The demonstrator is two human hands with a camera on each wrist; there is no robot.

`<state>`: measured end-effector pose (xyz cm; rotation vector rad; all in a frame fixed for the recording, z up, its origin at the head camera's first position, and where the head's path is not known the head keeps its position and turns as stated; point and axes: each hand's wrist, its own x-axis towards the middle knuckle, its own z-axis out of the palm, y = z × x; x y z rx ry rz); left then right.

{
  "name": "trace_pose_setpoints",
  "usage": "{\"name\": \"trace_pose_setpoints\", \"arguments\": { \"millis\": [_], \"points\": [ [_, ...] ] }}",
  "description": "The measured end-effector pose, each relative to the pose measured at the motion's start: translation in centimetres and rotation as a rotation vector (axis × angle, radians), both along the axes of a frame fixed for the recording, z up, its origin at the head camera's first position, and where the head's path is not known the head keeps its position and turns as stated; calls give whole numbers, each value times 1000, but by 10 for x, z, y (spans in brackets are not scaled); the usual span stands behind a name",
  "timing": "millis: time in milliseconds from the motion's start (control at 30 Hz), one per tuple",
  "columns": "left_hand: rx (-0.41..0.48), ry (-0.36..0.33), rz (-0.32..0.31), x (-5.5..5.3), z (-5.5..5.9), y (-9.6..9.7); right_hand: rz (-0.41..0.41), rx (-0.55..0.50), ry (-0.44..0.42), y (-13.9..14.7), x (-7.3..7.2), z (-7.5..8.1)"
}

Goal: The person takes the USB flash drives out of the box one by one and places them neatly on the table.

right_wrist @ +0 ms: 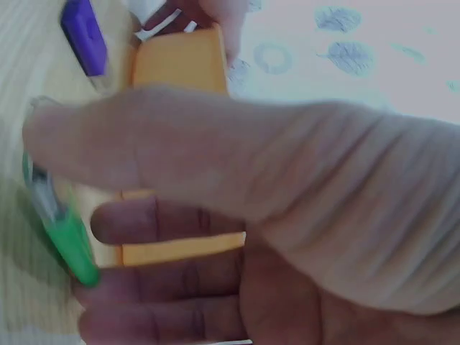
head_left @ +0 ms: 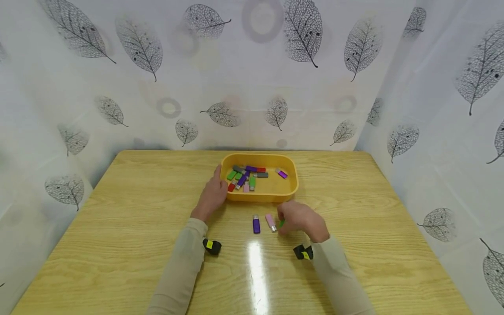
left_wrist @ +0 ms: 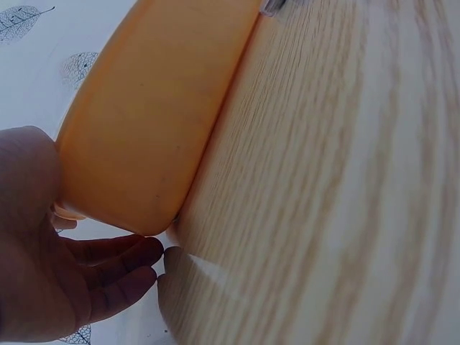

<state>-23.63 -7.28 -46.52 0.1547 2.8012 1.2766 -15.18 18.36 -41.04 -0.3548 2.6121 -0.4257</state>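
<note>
By far table edge [head_left: 173, 154], my left hand [head_left: 213, 192] holding yellow bin [head_left: 260, 198], right hand [head_left: 301, 217] at green stick [head_left: 281, 223], can't tell if pinching

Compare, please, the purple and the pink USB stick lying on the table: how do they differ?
The purple stick is dark, while the pink stick is pale. The purple stick's metal plug points toward the yellow tray; the pink stick's points away. The purple stick lies nearly straight, the pink stick slanted. Both rest on the table, plugs uncovered.
</note>
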Motion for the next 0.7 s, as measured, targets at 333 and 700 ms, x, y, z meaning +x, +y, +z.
{"name": "trace_pose_setpoints", "arguments": {
  "millis": [333, 700],
  "points": [
    [1, -19, 1, 2, 1, 0, 88, 206, 162, -20, 12, -5],
    [2, -16, -7, 2, 1, 0, 87, 235, 127, -20, 11, -5]
  ]
}}
